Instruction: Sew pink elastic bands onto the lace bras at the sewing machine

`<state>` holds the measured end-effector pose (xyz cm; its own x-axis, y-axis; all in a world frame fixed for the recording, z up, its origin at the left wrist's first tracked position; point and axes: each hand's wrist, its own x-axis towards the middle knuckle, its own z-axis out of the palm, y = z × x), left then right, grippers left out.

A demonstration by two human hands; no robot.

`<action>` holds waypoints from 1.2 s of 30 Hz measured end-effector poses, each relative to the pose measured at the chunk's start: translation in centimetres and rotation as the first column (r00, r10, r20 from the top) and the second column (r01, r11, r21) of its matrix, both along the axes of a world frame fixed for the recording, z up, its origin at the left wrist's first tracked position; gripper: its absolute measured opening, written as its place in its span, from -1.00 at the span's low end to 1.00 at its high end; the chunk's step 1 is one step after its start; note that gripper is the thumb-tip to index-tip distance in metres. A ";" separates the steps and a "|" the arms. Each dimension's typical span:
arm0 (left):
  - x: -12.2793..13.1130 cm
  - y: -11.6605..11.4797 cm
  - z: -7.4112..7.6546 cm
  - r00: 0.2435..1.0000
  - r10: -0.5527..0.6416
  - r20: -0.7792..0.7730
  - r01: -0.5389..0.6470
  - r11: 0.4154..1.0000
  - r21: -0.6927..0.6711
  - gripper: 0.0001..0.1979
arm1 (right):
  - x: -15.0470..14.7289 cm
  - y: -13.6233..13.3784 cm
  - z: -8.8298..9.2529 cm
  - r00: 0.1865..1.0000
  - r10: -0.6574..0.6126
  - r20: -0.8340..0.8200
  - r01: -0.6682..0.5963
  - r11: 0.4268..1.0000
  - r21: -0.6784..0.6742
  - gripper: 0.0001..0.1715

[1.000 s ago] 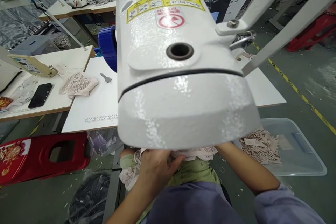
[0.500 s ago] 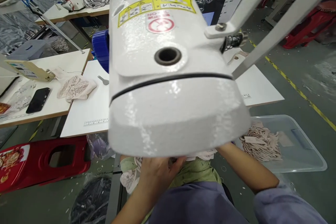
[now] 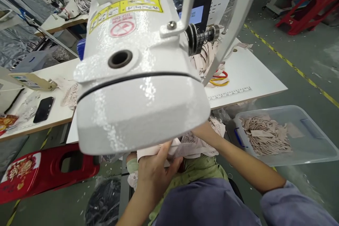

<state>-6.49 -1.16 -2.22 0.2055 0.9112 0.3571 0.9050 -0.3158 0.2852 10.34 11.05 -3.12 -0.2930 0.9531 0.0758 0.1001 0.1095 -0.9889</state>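
Below the white sewing machine head (image 3: 143,113), my left hand (image 3: 156,169) is closed on the near edge of a pale pink lace garment (image 3: 190,148), with the thumb and forefinger on either side of the cloth. This garment lies over my lap, and its upper part disappears behind the machine. My right hand (image 3: 202,130) reaches in from the right at the garment's far side. Only its back and wrist show; the machine head hides its fingers. More lace cloth (image 3: 132,180) hangs to the left of my left hand.
A clear plastic bin (image 3: 315,141) with pale straps stands at the right. Pale strips and red-and-yellow-handled scissors (image 3: 221,79) lie on the machine table (image 3: 259,74). A phone (image 3: 43,109) rests on the left table. A red stool (image 3: 50,173) stands lower left.
The view has shifted so the machine head sits further left, uncovering the scissors, the strips and more of the garment. My left hand still grips the cloth; more of my right forearm and wrist shows.
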 end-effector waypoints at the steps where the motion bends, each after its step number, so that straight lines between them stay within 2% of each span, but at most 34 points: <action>1: 0.0 0.0 0.0 1.000 0.001 0.002 -0.001 1.000 -0.002 -0.54 | 0.1 0.0 -0.2 1.000 -0.013 0.022 0.012 0.999 0.030 -0.74; 4: 0.2 0.0 -0.1 1.000 -0.005 0.008 0.005 1.000 -0.014 -0.53 | 0.3 -0.1 -0.8 0.998 -0.025 0.060 0.020 0.996 0.090 -0.73; 8: 0.6 0.1 -0.2 1.000 -0.013 0.012 0.013 1.000 -0.011 -0.52 | 0.6 -0.4 -0.8 0.996 -0.029 0.079 0.021 0.995 0.098 -0.71; 15: 1.0 0.2 -0.1 0.999 -0.021 0.035 0.025 0.994 -0.109 -0.47 | 1.0 -1.1 0.2 0.998 0.024 0.053 -0.025 0.999 0.022 -0.76; 24: 1.2 0.1 -0.3 0.998 -0.043 0.035 0.045 0.997 -0.069 -0.41 | 0.8 -1.8 0.1 1.000 0.018 0.006 -0.018 1.000 -0.013 -0.79; 26: 1.2 -0.3 -0.8 1.000 -0.013 0.011 0.014 0.999 -0.037 -0.35 | 0.8 -1.9 0.1 1.000 -0.001 -0.010 0.001 1.000 -0.006 -0.78; 31: 1.2 -1.1 -2.4 0.984 0.179 0.014 -0.179 0.983 0.036 -0.17 | 0.4 -2.4 -0.2 0.998 -0.038 -0.057 0.033 0.997 -0.073 -0.74; 34: 2.5 -1.8 -2.8 0.979 0.205 0.000 -0.205 0.979 0.003 -0.13 | 0.3 -3.7 -0.5 0.994 -0.042 -0.100 0.032 0.995 -0.095 -0.67; 36: 4.1 -2.7 -3.0 0.981 0.194 -0.010 -0.194 0.981 0.025 -0.13 | 0.5 -5.2 -0.6 0.997 -0.021 -0.068 0.014 0.995 -0.103 -0.64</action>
<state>-2.44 -3.91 -5.23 0.0305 0.9256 0.3772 0.9531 -0.1406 0.2679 10.87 5.88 -3.74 -0.2740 0.9617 -0.0025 0.0320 0.0065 -0.9995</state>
